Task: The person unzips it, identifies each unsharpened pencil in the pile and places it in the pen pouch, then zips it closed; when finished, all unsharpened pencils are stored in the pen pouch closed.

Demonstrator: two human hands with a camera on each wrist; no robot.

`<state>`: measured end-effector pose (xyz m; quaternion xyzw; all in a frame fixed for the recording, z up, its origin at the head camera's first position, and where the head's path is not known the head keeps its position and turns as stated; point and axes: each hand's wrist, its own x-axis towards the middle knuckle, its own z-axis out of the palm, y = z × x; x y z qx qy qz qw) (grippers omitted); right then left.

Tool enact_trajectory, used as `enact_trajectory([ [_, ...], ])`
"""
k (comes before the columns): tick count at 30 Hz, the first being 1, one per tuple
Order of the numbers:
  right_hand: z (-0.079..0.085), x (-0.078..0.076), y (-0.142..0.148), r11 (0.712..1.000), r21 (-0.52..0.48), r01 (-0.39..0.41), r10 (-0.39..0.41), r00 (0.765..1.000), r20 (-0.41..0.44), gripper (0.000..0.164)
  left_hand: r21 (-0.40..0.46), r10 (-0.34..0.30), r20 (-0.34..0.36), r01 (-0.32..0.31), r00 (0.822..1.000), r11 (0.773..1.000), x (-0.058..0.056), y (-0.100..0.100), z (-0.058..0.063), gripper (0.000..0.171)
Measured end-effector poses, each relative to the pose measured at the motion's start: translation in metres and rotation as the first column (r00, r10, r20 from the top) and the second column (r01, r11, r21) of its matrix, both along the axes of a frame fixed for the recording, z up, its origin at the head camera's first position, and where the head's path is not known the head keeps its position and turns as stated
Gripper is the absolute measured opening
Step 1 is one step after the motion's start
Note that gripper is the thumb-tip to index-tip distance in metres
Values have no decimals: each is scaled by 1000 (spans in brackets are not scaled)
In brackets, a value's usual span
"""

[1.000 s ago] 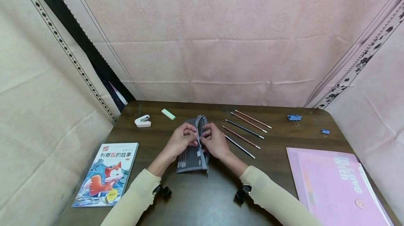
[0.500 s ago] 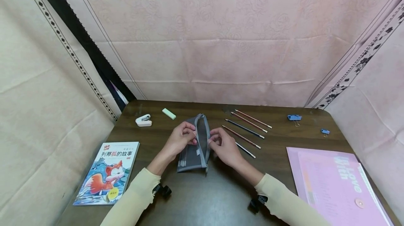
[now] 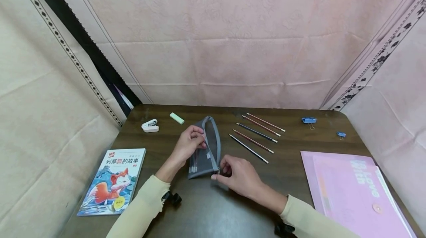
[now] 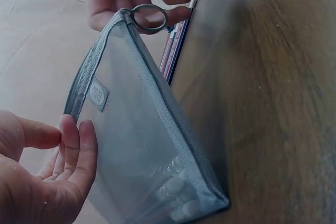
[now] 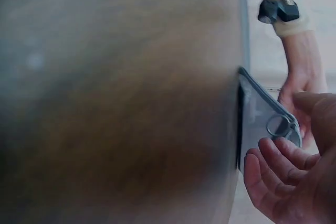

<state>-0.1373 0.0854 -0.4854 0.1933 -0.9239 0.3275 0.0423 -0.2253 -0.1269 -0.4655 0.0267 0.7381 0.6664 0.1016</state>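
Observation:
A grey mesh pencil case (image 3: 195, 167) stands on the table, its zipped mouth gaping. My left hand (image 3: 187, 143) pinches the left edge of that mouth between thumb and fingers. Through the mesh in the left wrist view, pale rounded ends (image 4: 176, 184) show at the bottom of the case. A ring-shaped zipper pull (image 4: 166, 19) sits at the case's near end. My right hand (image 3: 241, 175) is right by this ring, fingers loosely bent and thumb out, holding nothing. Several pencils (image 3: 254, 142) lie side by side to the right of the case.
A picture book (image 3: 110, 182) lies at the left. Behind it are a small white stapler (image 3: 150, 127) and a pale green eraser (image 3: 176, 118). Two blue binder clips (image 3: 308, 120) lie at the back right, with a pink folder (image 3: 352, 193) in front of them. Cloth hangs around the table.
The mouth of the case has spread wide. My right hand has let go of its right edge and moved toward me to the zipper end. My left hand keeps its pinch.

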Motion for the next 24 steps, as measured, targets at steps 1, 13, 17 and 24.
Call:
enact_trajectory([
  [1,-1,0,0,1000,3,-6,6,1000,3,37,3,3,1,-3,1000,1000,0,0,0,21],
  [13,-1,2,4,1000,-12,-28,25,981,-194,11,12,-12,16,12,1000,1000,-1,1,7,28],
  [17,3,3,6,996,-49,-74,61,971,-232,7,18,-6,21,6,1000,1000,-1,-1,7,30],
  [24,7,-2,8,972,-174,-155,126,977,-171,6,17,8,8,-8,1000,1000,-1,-4,7,25],
])
